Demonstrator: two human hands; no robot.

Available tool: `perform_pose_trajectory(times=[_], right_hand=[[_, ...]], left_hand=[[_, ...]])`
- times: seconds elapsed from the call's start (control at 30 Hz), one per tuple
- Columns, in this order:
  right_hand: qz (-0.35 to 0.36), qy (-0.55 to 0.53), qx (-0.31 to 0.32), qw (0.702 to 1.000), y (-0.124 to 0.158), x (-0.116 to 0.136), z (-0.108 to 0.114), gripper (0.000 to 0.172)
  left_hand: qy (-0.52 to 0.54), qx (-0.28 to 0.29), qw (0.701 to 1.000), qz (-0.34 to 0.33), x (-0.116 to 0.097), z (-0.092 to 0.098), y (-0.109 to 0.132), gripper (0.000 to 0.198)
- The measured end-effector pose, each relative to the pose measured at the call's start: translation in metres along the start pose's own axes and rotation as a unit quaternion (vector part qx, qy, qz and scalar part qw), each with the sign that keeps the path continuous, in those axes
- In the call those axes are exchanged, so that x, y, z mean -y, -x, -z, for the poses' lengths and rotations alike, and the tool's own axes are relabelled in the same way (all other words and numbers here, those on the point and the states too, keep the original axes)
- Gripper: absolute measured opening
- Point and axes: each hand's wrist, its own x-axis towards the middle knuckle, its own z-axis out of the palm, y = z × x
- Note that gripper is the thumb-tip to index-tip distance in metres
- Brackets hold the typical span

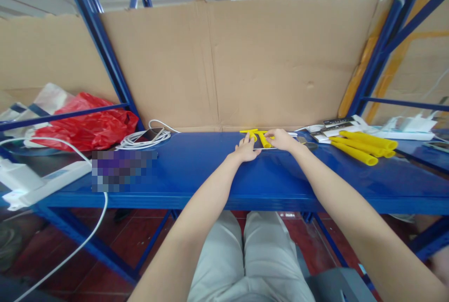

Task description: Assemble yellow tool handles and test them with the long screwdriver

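My left hand (246,148) lies on the blue tabletop, palm down with its fingers spread, touching a small yellow piece. Between the two hands sits a yellow tube-shaped handle (264,141), beside a thin yellow bar (249,131) at the back. My right hand (280,140) has its fingers bent and pinched at the handle's right side; the fingertips are partly hidden. A thin white edge shows on the table just below the hands. Several yellow handles (368,147) lie in a pile to the right, with flat, dark blade-like pieces (307,143) near their left ends.
Cardboard (263,63) stands behind the blue tabletop (196,166), between blue metal posts. To the left are a coiled white cable (145,139), a red plastic bag (87,119) and a white power strip (56,183). Another power strip (403,129) stands far right.
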Motion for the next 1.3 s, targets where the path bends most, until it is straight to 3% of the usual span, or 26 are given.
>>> perform_pose_trajectory(times=[0.27, 0.4, 0.57, 0.67, 0.77, 0.87, 0.97, 1.03, 1.1, 1.23, 1.3], right_hand=[[0.022, -0.027, 0.019, 0.999, -0.002, 0.009, -0.004, 0.032], [0.026, -0.024, 0.026, 0.999, -0.003, 0.007, -0.007, 0.03], [0.002, -0.022, 0.026, 0.999, -0.004, 0.005, -0.008, 0.029], [-0.026, -0.04, 0.009, 0.999, -0.004, 0.005, -0.009, 0.036], [-0.05, -0.105, -0.014, 0.993, -0.006, 0.005, -0.012, 0.042], [-0.089, -0.218, -0.031, 0.971, -0.009, 0.004, -0.015, 0.039], [-0.128, -0.357, -0.047, 0.924, -0.012, 0.0, -0.014, 0.047], [-0.158, -0.453, -0.054, 0.876, -0.013, -0.004, -0.01, 0.048], [-0.199, -0.54, -0.072, 0.815, -0.014, -0.007, -0.005, 0.043], [-0.283, -0.674, -0.169, 0.661, -0.014, -0.01, 0.003, 0.03], [-0.302, -0.71, -0.202, 0.603, -0.014, -0.01, 0.005, 0.025]], left_hand=[[0.02, -0.099, 0.991, 0.088, 0.011, 0.001, -0.007, 0.048], [0.053, -0.165, 0.978, 0.112, 0.017, 0.005, -0.013, 0.033], [0.081, -0.235, 0.961, 0.125, 0.011, 0.015, -0.012, 0.028], [0.123, -0.273, 0.949, 0.096, 0.003, 0.018, -0.01, 0.025], [0.178, -0.308, 0.934, 0.026, -0.005, 0.02, -0.008, 0.024], [0.241, -0.301, 0.922, -0.035, -0.013, 0.019, -0.006, 0.022], [0.269, -0.27, 0.92, -0.091, -0.018, 0.016, -0.005, 0.02], [0.262, -0.252, 0.923, -0.126, -0.018, 0.014, -0.004, 0.019], [0.243, -0.243, 0.929, -0.141, -0.017, 0.012, -0.004, 0.019], [0.209, -0.26, 0.931, -0.15, -0.013, 0.009, -0.006, 0.019], [0.205, -0.28, 0.924, -0.162, -0.012, 0.007, -0.007, 0.016]])
